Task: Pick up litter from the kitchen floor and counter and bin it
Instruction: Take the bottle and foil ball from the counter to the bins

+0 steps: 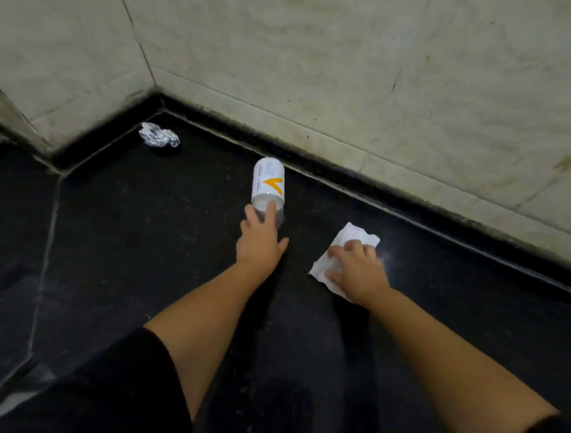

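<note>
From the head camera, both hands reach down to a dark tiled floor [117,240] in a corner of pale tiled walls [319,52]: the left hand [259,241] has its fingers spread and touching the near end of a white can [268,185] with an orange mark, which lies on its side near the wall base, not yet gripped. The right hand [357,269] lies fingers-down on a crumpled white tissue [349,239] flat on the floor, pressing on it rather than closed round it. A ball of crumpled foil [158,135] lies apart in the far corner, untouched.
</note>
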